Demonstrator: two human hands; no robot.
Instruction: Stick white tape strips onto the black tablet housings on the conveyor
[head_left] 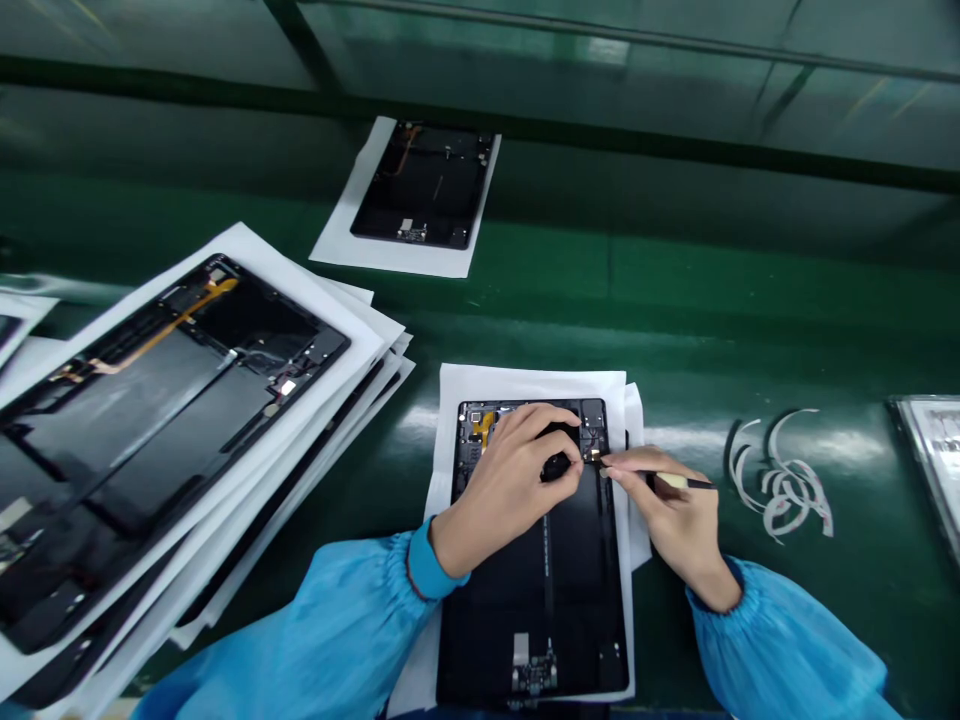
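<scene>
In front of me an opened tablet (581,600), black with its inner parts showing, lies on white sheets (529,381). My left hand (517,465) rests over its upper part, thumb and forefinger tips brought together near the top right; whatever they may hold is too small to make out. Between the fingers of my right hand (679,515) is a slim pen-like tool (679,481) with a cream and black handle. Its front end is at the tablet's right edge, beside a small gold-coloured part (593,455). An orange flex cable (484,428) shows left of my left hand.
To the left rises a stack of similar opened tablets (180,400) interleaved with white sheets. Another tablet (424,185) lies on paper farther back. Curled white strips (791,490) are on the green bench (712,330) at right, near a clear-edged panel (930,450).
</scene>
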